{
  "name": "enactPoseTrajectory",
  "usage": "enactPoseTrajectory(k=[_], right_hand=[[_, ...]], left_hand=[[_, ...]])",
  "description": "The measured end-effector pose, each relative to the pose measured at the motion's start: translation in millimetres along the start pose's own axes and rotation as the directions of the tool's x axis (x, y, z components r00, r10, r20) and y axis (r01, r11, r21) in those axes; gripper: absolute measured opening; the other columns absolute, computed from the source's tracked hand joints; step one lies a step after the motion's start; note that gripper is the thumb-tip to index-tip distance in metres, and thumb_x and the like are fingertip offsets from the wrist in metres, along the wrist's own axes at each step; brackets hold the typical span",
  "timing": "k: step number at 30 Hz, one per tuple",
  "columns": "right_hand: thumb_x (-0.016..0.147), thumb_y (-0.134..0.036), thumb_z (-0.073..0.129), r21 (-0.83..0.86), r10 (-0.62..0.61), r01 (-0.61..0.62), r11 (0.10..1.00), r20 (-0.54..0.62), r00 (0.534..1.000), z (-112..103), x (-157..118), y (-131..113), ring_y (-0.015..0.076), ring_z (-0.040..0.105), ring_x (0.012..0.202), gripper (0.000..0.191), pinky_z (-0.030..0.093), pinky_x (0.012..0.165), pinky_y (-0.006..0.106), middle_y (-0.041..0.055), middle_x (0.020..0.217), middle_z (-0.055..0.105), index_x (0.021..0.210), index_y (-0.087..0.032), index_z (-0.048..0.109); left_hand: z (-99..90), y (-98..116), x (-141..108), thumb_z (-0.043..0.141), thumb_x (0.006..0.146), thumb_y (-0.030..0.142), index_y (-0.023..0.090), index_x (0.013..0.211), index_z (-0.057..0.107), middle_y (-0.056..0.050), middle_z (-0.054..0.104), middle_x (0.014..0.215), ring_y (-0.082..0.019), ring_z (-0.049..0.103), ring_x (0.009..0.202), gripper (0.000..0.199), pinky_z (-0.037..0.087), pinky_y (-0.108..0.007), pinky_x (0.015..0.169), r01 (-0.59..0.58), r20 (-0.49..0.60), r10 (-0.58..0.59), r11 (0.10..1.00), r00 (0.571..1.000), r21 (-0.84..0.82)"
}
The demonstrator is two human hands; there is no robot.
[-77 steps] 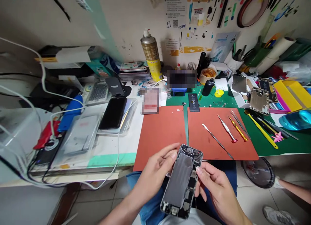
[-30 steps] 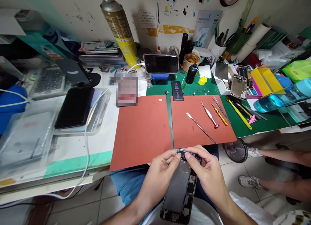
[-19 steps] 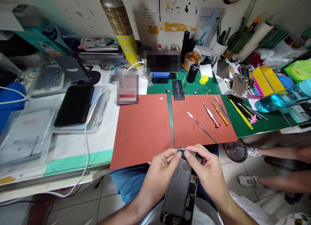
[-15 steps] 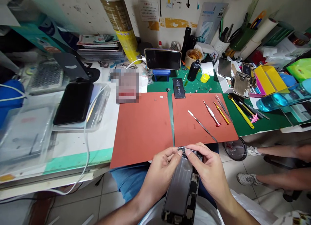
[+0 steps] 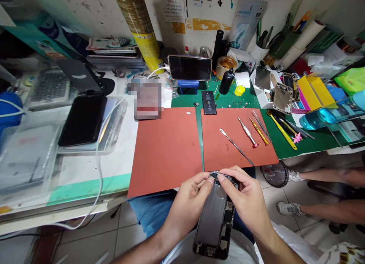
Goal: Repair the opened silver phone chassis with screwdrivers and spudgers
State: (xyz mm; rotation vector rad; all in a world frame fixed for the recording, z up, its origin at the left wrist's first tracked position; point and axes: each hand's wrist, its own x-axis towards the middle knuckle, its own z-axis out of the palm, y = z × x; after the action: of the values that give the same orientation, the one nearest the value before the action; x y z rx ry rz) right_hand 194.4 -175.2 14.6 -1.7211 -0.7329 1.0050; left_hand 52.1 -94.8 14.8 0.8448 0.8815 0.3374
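Observation:
An opened phone housing point(image 5: 212, 222), its inner parts exposed, is held over my lap below the table edge. My left hand point(image 5: 190, 197) grips its far left corner, thumb pressed on the inside near the top. On the far right corner my right hand point(image 5: 246, 193) does the same, thumb tip close to the other thumb. Fingers of both hands curl behind the housing and are partly hidden. Beyond the hands, a metal spudger point(image 5: 236, 147), a silver screwdriver point(image 5: 248, 132), a gold screwdriver point(image 5: 259, 131) and tweezers point(image 5: 261, 125) lie on the right red mat point(image 5: 213, 157).
A phone battery point(image 5: 209, 103) lies behind the mats. Another red mat point(image 5: 165, 154) is at left. A phone point(image 5: 190, 68) stands on a blue holder. A white cable point(image 5: 99, 169) hangs over the table's left edge. Another person's legs point(image 5: 327, 209) show at right.
The near end of the phone housing has risen slightly and shifted right in view. Both hands keep their grip at its far end. The whole view has shifted slightly.

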Motion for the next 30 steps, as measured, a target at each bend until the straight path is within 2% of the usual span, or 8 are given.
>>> enactPoseTrajectory(k=[17,23,30], right_hand=[[0.096,-0.046,0.076,-0.036,-0.014,0.013,0.999,-0.023,1.0,1,1,-4,0.0196,0.065,0.088,0.023,0.049,0.079,0.03,0.0044,0.094,0.071,0.099,-0.024,0.084],[0.103,-0.049,0.068,0.052,-0.01,0.008,0.999,0.038,0.999,-6,3,-4,0.0219,0.067,0.098,0.031,0.049,0.083,0.032,0.0063,0.101,0.074,0.109,-0.024,0.084],[0.1,-0.047,0.074,0.105,0.012,-0.017,0.994,0.042,0.999,-14,-1,1,0.0207,0.067,0.099,0.026,0.05,0.084,0.03,0.0045,0.105,0.073,0.113,-0.025,0.082]], left_hand=[[0.5,1,1,0.079,0.088,0.063,0.013,0.1,0.077,-0.004,0.071,0.077,-0.015,0.058,0.07,0.051,0.045,-0.022,0.064,-0.007,0.007,0.007,1.0,1.0,0.018],[-1.0,1,4,0.076,0.089,0.067,0.012,0.102,0.077,-0.006,0.073,0.081,-0.016,0.06,0.073,0.057,0.046,-0.023,0.066,-0.004,-0.025,0.005,0.999,1.0,0.049],[-2.5,-4,7,0.078,0.088,0.069,0.012,0.102,0.077,-0.006,0.073,0.082,-0.017,0.061,0.073,0.058,0.048,-0.024,0.066,0.007,-0.042,-0.006,1.0,0.999,0.019]])
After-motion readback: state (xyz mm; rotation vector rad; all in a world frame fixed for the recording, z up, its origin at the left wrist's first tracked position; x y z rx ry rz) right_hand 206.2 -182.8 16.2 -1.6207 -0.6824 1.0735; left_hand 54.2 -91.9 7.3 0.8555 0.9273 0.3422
